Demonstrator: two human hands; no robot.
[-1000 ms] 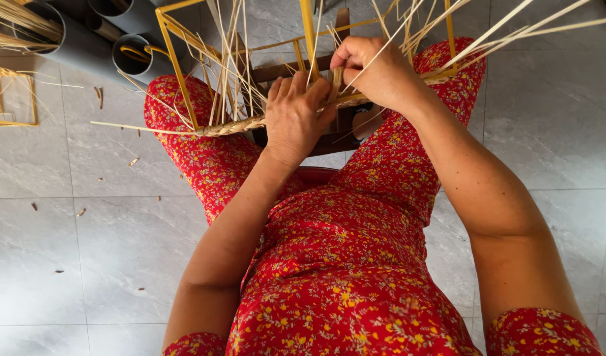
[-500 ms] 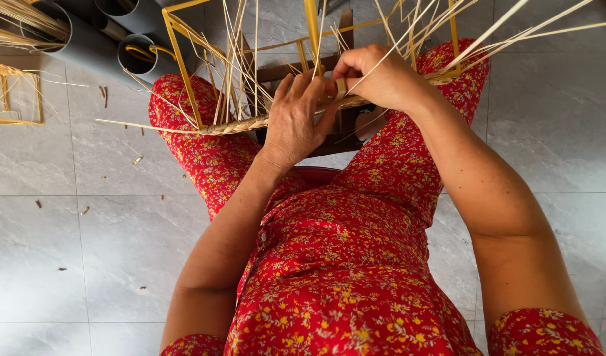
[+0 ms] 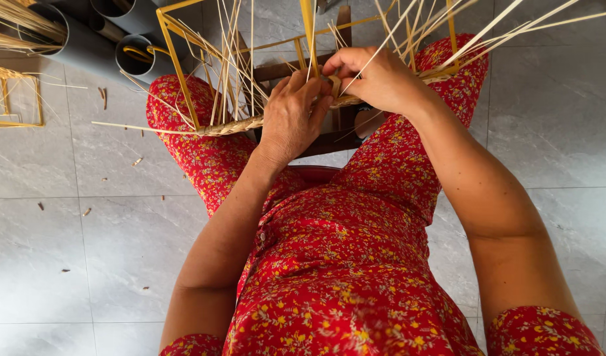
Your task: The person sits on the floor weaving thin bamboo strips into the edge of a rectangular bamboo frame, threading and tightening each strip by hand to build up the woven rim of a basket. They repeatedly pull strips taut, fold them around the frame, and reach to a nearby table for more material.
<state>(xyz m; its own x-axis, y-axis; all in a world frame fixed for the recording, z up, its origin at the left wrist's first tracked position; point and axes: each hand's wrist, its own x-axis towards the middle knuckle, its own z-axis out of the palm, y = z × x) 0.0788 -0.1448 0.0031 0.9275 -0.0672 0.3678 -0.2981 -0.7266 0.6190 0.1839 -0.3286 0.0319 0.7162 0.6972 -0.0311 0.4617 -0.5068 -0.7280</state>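
Observation:
A yellow metal frame [image 3: 176, 62] stands between my knees, with a woven band of pale straw [image 3: 234, 125] running along its near edge. Many thin straw strands [image 3: 232, 59] stick up and fan outward from the band. My left hand [image 3: 291, 118] rests on the band near its middle, fingers pressing the weave. My right hand [image 3: 375, 79] is just to its right, thumb and fingers pinched on a straw strand [image 3: 375, 53] that rises up and to the right. I sit in red flowered clothes.
Grey plastic pipes [image 3: 135, 56] lie at the top left, some holding straw. Another small yellow frame [image 3: 16, 99] with straw sits at the far left. A dark wooden stool [image 3: 296, 66] shows behind the frame. Bits of straw litter the grey tiled floor [image 3: 85, 250].
Both hands have shifted slightly along the woven band. My left fingers have closed nearer to my right hand, and the pinched strand has been drawn in.

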